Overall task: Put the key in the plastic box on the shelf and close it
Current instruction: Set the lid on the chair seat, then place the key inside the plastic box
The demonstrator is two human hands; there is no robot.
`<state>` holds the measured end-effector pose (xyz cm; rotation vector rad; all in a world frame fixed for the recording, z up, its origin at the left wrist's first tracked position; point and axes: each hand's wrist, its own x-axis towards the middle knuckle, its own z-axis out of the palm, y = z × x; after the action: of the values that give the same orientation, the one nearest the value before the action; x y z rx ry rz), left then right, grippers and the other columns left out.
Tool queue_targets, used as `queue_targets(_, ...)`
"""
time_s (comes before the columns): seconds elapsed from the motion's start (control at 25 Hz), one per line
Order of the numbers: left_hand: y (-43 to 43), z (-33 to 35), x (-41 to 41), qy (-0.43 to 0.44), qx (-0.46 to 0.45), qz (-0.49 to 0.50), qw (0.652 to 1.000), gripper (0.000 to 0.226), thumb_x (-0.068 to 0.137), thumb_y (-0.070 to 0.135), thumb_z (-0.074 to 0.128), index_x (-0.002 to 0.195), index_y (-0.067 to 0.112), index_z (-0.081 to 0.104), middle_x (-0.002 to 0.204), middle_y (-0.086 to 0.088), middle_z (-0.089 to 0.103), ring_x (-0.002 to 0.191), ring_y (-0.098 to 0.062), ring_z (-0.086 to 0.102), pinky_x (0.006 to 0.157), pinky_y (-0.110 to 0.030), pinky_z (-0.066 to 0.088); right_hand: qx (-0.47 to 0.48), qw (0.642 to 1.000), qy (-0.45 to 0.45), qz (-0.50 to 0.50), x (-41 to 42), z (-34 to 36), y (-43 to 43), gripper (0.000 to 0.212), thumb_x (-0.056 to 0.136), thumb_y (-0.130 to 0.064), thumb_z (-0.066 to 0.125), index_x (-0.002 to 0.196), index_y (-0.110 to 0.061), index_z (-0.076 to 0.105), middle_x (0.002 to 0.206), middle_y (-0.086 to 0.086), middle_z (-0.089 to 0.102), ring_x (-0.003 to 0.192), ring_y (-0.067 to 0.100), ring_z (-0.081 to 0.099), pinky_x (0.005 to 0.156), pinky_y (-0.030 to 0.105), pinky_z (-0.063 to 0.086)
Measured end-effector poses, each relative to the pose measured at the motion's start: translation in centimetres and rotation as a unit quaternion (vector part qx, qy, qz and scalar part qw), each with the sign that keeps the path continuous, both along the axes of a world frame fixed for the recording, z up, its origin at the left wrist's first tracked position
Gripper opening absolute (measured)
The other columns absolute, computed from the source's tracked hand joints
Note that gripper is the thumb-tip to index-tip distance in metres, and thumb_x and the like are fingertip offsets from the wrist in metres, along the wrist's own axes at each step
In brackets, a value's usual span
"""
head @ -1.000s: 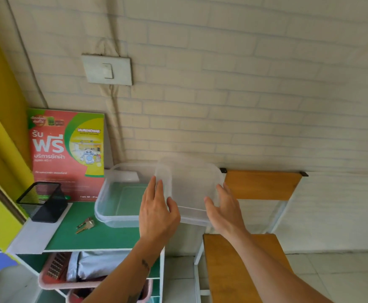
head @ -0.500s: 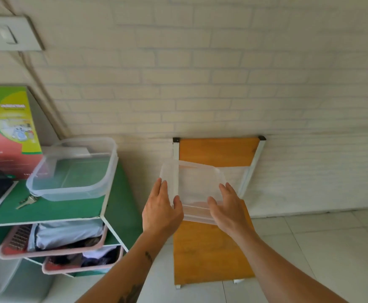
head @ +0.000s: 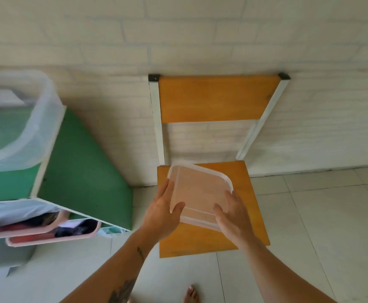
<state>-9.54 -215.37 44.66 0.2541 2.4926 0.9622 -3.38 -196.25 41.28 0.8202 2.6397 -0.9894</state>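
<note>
Both hands grip clear lid [head: 200, 193] w/ left hand [head: 161, 215] & right hand [head: 233, 217] on its sides, mid-frame over chair seat [head: 250, 215]. Plastic box [head: 25, 132] sits open, upper left, on green shelf [head: 8, 184]. Key not visible.

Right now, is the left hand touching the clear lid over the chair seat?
Touching. The head view shows the left hand with its thumb on top of the lid and its fingers along the lid's left edge.

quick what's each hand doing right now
Left hand: holding the clear lid's left edge.
Right hand: holding the lid's near right corner.
</note>
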Motion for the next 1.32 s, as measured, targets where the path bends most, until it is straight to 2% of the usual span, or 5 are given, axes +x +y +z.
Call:
queue_targets(0.32, 0.9, -12.9, -0.9, -0.037, -0.042, -0.015, 0.998, 0.070, 0.095, 0.038, 0.054, 0.152, 0.026, 0.017, 0.162, 0.007, 0.013, 0.143, -0.023, 0.029, 0.113, -0.043, 0.034, 0.020, 0.999, -0.027, 0.013, -1.3, -11.7, 1.1, 0.070, 0.082, -0.061, 0.043, 0.143, -0.028, 0.037, 0.154, -0.005, 0.027, 0.133, 0.022, 0.043, 0.094, 0.046, 0.055)
queue_targets(0.6, 1.2, -15.0, -0.6, -0.085, -0.035, 0.009, 0.996, 0.060, 0.099, 0.035, 0.045, 0.152, 0.020, 0.023, 0.161, 0.003, 0.023, 0.144, -0.023, 0.028, 0.115, -0.040, 0.029, -0.016, 0.999, -0.034, 0.013, -1.1, -11.8, 1.3, 0.060, 0.090, -0.039, 0.055, 0.144, -0.022, 0.038, 0.154, -0.006, 0.025, 0.137, 0.023, 0.037, 0.106, 0.040, 0.043)
queue_targets(0.76, 0.5, -10.5, -0.7, -0.092, 0.015, 0.072, 0.993, 0.047, 0.096, 0.027, 0.051, 0.142, 0.024, 0.044, 0.149, 0.000, 0.044, 0.126, -0.021, 0.048, 0.093, -0.030, 0.051, -0.031, 0.998, -0.034, 0.034, -1.3, -7.5, 0.4, 0.061, 0.096, -0.033, 0.054, 0.150, -0.020, 0.030, 0.163, -0.003, 0.017, 0.148, 0.021, 0.022, 0.117, 0.040, 0.028)
queue_targets(1.08, -3.9, 7.2, -1.1, -0.042, 0.101, 0.160, 0.981, 0.034, 0.087, 0.013, 0.046, 0.109, 0.028, 0.068, 0.103, 0.009, 0.070, 0.083, -0.007, 0.065, 0.064, -0.013, 0.050, -0.066, 0.992, 0.053, 0.093, -2.7, 9.2, -4.3, 0.050, 0.098, -0.029, 0.052, 0.146, -0.021, 0.043, 0.150, -0.001, 0.043, 0.138, 0.019, 0.041, 0.112, 0.035, 0.035)
queue_targets(1.32, -9.2, 18.1, -1.2, 0.067, 0.138, 0.164, 0.975, 0.029, 0.087, 0.007, 0.051, 0.099, 0.025, 0.070, 0.093, 0.006, 0.072, 0.080, -0.015, 0.069, 0.053, -0.005, 0.045, -0.059, 0.979, 0.126, 0.149, -5.0, 19.2, -9.7, 0.052, 0.098, -0.030, 0.048, 0.148, -0.016, 0.040, 0.154, 0.002, 0.040, 0.141, 0.018, 0.037, 0.115, 0.032, 0.028)
